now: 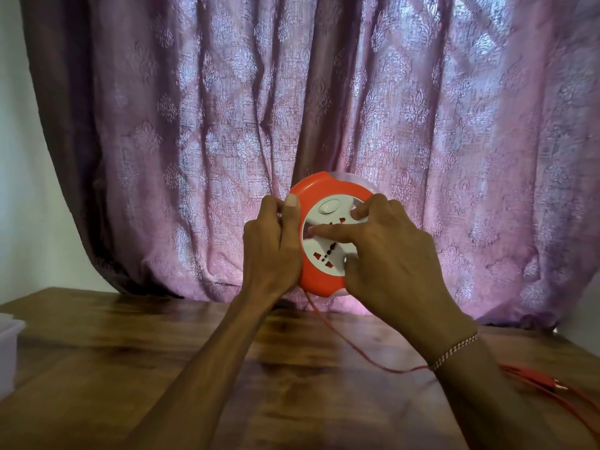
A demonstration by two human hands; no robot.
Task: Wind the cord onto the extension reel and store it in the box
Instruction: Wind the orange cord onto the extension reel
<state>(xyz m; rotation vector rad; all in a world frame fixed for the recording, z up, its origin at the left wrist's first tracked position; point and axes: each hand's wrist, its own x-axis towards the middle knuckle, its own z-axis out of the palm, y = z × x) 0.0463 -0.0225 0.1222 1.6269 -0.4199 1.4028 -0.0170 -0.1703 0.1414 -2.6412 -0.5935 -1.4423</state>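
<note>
A round orange extension reel (319,190) with a white socket face is held upright above the table, in front of the curtain. My left hand (271,245) grips its left rim, thumb on the orange edge. My right hand (386,254) lies on the white face, with the index finger stretched across the sockets and other fingers curled at the face's right side. A thin orange cord (344,339) hangs from the reel's bottom, runs across the table under my right wrist and continues to an orange plug (539,378) at the right.
A wooden table (130,368) fills the lower view. A white plastic box (8,349) shows partly at the left edge. A purple patterned curtain (227,125) hangs close behind the reel. More cord trails toward the lower right corner.
</note>
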